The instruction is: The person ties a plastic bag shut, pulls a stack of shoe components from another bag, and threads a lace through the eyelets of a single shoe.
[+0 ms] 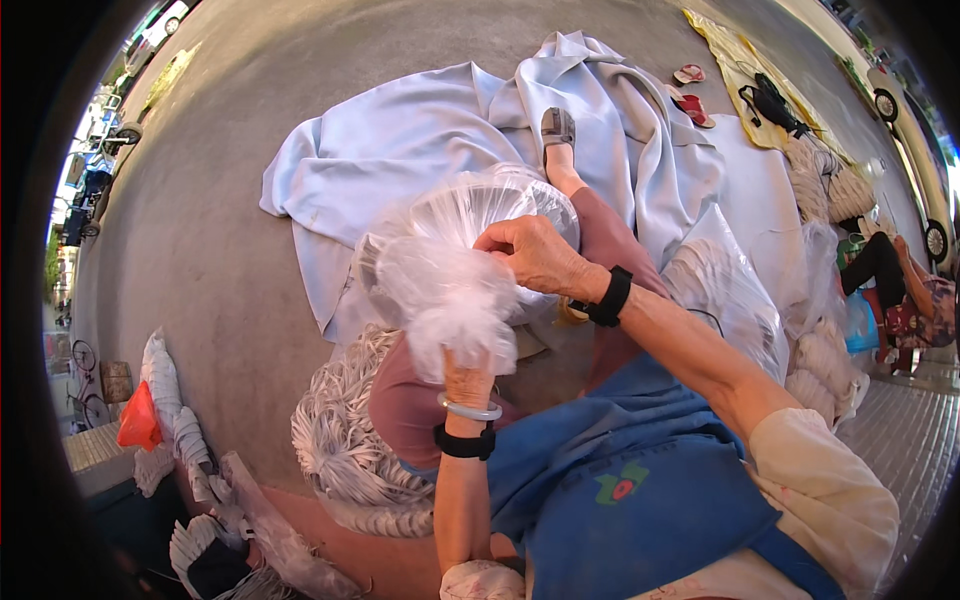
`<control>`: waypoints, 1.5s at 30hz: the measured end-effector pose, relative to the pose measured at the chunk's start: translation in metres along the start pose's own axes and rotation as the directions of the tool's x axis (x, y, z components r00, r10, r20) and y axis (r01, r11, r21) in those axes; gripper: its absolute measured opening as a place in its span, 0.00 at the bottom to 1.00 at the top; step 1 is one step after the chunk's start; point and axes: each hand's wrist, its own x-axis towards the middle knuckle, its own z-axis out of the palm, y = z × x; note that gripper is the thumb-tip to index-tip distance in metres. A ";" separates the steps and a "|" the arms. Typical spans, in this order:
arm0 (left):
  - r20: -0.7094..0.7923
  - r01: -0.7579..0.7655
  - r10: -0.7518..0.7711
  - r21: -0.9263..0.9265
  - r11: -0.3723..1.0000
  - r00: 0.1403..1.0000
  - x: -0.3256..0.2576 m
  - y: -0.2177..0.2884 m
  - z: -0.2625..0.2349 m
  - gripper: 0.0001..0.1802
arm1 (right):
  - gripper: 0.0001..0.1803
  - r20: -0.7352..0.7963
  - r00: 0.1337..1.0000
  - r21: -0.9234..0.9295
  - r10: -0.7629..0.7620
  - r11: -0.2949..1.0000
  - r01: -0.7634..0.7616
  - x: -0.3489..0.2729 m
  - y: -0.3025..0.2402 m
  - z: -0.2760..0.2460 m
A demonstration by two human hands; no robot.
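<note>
A large clear plastic bag [440, 225], bunched and crinkled, sits in front of me between my legs. My right hand [535, 250] comes over from the right, its thumb and forefinger pinched together on the plastic. Below it, my left hand [468, 372] reaches up into the gathered white, filmy part of the bag. That plastic covers its fingers, so their grip is hidden. A blue apron [640, 510] covers my lap. At my left knee lies a coil of flat, pale strips [345, 440], bundled together.
Pale blue cloth [400, 150] spreads over the ground under my outstretched foot. A filled clear bag [725, 290] stands by my right leg. Red slippers [692, 105] and a yellow sheet [735, 70] lie far right. Another person [915, 290] sits at the right edge. An orange-red bag [140, 418] lies left.
</note>
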 end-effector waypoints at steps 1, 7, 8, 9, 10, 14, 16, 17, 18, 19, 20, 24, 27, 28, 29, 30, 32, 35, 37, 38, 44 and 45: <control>0.175 0.512 -0.491 -0.458 0.727 0.853 0.021 0.008 -0.009 0.15 | 0.09 -0.048 0.999 0.065 0.025 0.998 -0.022 -0.001 0.000 -0.001; 0.589 0.621 -0.655 -0.751 -0.225 0.474 0.042 0.014 -0.023 0.22 | 0.10 -0.117 0.971 -0.102 -0.211 0.975 0.199 -0.017 -0.029 -0.005; 0.590 0.601 -0.641 -0.762 -0.241 0.492 0.042 0.016 -0.023 0.21 | 0.10 -0.108 0.960 -0.116 -0.259 0.962 0.247 -0.019 -0.032 -0.002; 0.589 0.601 -0.640 -0.763 -0.240 0.493 0.042 0.017 -0.023 0.21 | 0.10 -0.109 0.959 -0.117 -0.261 0.962 0.248 -0.020 -0.032 0.001; 0.595 0.580 -0.623 -0.771 -0.263 0.508 0.042 0.017 -0.024 0.20 | 0.10 -0.091 0.948 -0.196 -0.305 0.939 0.284 -0.021 -0.031 0.004; 0.589 0.574 -0.574 -0.784 -0.236 0.569 0.040 0.021 -0.028 0.16 | 0.10 -0.005 0.947 -0.299 -0.320 0.905 0.304 -0.022 -0.030 0.005; 0.589 0.579 -0.544 -0.786 -0.216 0.597 0.038 0.022 -0.029 0.15 | 0.10 0.013 0.930 -0.300 -0.367 0.886 0.354 -0.018 -0.024 0.004; 0.591 0.584 -0.512 -0.787 -0.199 0.623 0.037 0.022 -0.028 0.14 | 0.10 0.031 0.912 -0.302 -0.410 0.866 0.400 -0.017 -0.022 0.003; 0.594 0.584 -0.510 -0.786 -0.203 0.622 0.036 0.022 -0.027 0.14 | 0.10 0.032 0.913 -0.303 -0.406 0.867 0.396 -0.018 -0.019 0.002; 0.605 0.613 -0.487 -0.772 -0.166 0.630 0.032 0.022 -0.028 0.13 | 0.10 0.015 0.888 -0.309 -0.459 0.843 0.441 -0.019 -0.025 0.002; 0.617 0.640 -0.464 -0.757 -0.130 0.636 0.028 0.022 -0.029 0.12 | 0.09 -0.001 0.860 -0.316 -0.510 0.816 0.484 -0.020 -0.028 0.002; 0.431 0.617 -0.455 -0.653 0.439 0.779 -0.013 0.006 -0.008 0.14 | 0.09 0.093 0.902 -0.350 -0.422 0.834 0.426 -0.022 -0.024 0.003; 0.227 0.072 -0.007 -0.280 0.957 0.974 -0.002 0.014 -0.015 0.16 | 0.09 0.280 0.891 -0.373 -0.357 0.815 0.444 -0.015 -0.009 0.002; 0.227 0.081 -0.017 -0.274 0.958 0.974 0.003 0.017 -0.019 0.16 | 0.08 0.261 0.884 -0.291 -0.388 0.842 0.455 -0.014 0.000 0.006; 0.304 0.247 -0.120 -0.422 0.872 0.945 0.009 0.023 -0.023 0.16 | 0.08 0.240 0.878 -0.210 -0.415 0.860 0.464 -0.013 0.001 0.007; 0.394 0.404 -0.202 -0.541 0.738 0.897 0.015 0.028 -0.024 0.17 | 0.08 0.248 0.875 -0.207 -0.416 0.860 0.468 -0.015 0.002 0.005; 0.291 0.406 -0.283 -0.662 0.630 0.914 0.022 0.031 -0.025 0.17 | 0.08 0.251 0.890 -0.210 -0.380 0.876 0.433 -0.017 -0.012 0.001; 0.398 0.423 -0.205 -0.601 0.678 0.894 0.035 0.035 -0.034 0.13 | 0.07 0.214 0.901 -0.170 -0.378 0.894 0.416 -0.018 -0.013 0.004; 0.446 0.454 -0.220 -0.531 0.715 0.868 0.040 0.043 -0.040 0.14 | 0.08 0.163 0.921 -0.189 -0.354 0.905 0.381 -0.016 -0.005 0.011; 0.494 0.479 -0.235 -0.455 0.750 0.837 0.041 0.047 -0.042 0.14 | 0.08 0.107 0.938 -0.204 -0.329 0.916 0.345 -0.016 -0.001 0.014; 0.520 0.477 -0.214 -0.447 0.757 0.827 0.024 0.069 -0.040 0.22 | 0.08 0.202 0.957 0.204 0.207 0.947 -0.248 -0.020 -0.001 -0.002; 0.527 0.507 -0.238 -0.454 0.733 0.816 0.024 0.072 -0.041 0.22 | 0.08 0.164 0.957 0.282 0.239 0.919 -0.277 -0.023 -0.003 -0.003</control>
